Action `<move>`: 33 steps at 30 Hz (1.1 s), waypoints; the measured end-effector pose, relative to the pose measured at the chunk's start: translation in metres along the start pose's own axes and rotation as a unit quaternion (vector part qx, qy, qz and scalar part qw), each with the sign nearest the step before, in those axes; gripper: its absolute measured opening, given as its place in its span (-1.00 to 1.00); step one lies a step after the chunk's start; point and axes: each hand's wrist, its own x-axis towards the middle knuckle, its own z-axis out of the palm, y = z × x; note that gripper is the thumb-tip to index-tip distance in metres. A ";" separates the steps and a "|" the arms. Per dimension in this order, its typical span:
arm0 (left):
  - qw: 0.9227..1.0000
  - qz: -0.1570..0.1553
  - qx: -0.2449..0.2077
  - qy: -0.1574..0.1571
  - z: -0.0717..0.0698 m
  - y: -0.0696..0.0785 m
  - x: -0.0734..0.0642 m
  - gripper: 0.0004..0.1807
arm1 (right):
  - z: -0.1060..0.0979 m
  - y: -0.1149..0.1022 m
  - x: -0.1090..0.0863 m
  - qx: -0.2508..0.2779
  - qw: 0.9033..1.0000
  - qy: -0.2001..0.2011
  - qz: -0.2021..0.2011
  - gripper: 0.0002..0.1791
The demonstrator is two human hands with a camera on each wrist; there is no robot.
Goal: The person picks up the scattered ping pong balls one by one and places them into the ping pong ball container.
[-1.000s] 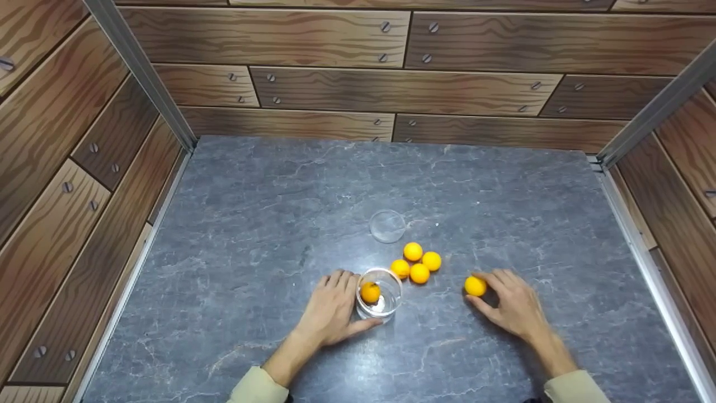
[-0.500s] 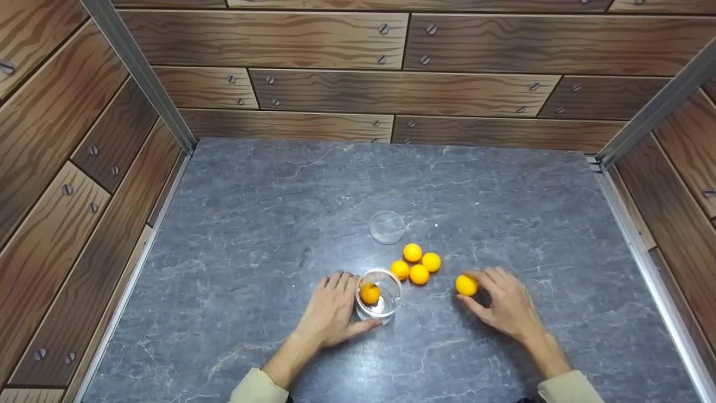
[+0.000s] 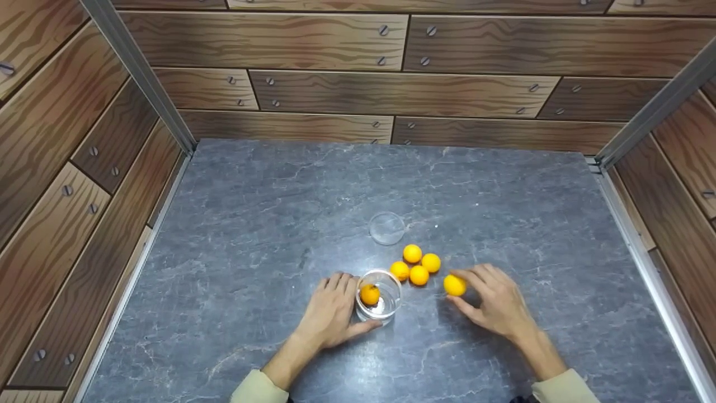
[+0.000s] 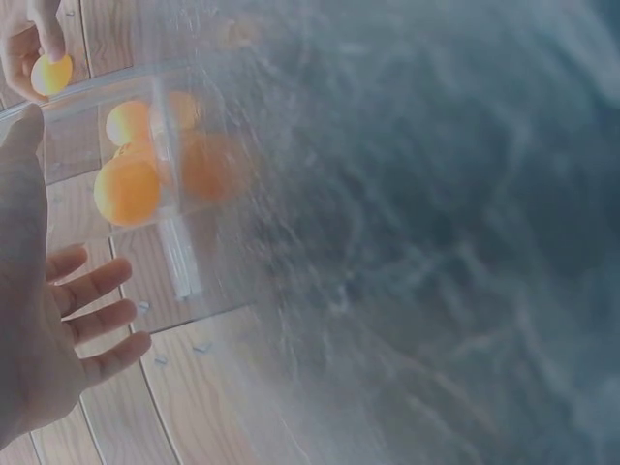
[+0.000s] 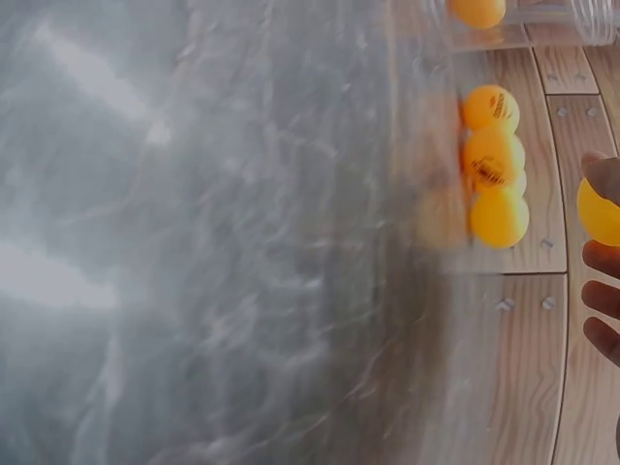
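Observation:
A clear jar [image 3: 386, 314] stands upright on the table, with an orange ping-pong ball [image 3: 370, 294] inside. My left hand [image 3: 331, 310] holds it from the left, thumb across the front and fingers on the far side; the left wrist view shows the jar wall [image 4: 179, 257] between thumb and fingers. Right of the jar, my right hand [image 3: 495, 302] pinches another orange ping-pong ball [image 3: 455, 285] between thumb and fingertips. Between the two hands, several orange ping-pong balls [image 3: 419, 275] sit clustered beside the jar. Printed marks show on the clustered balls [image 5: 492, 160] in the right wrist view.
A round clear lid [image 3: 387, 228] lies flat behind the balls. The grey marbled table [image 3: 268, 196] is bordered by wood-patterned walls [image 3: 335, 92] at the back and both sides, with metal strips [image 3: 651, 274] along the side edges.
My right hand has moved left with the pinched ping-pong ball, closer to the cluster and the jar. My left hand and the jar have stayed in place.

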 end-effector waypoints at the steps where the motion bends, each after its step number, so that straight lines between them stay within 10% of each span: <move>1: 1.000 0.000 0.000 0.000 0.000 0.000 0.000 -0.06 | -0.001 -0.002 0.002 -0.001 1.000 0.000 -0.001 -0.39; 33: 1.000 -0.003 -0.004 -0.013 -0.001 0.000 0.000 -0.03 | -0.002 -0.040 0.059 0.011 0.995 0.020 -0.102 -0.46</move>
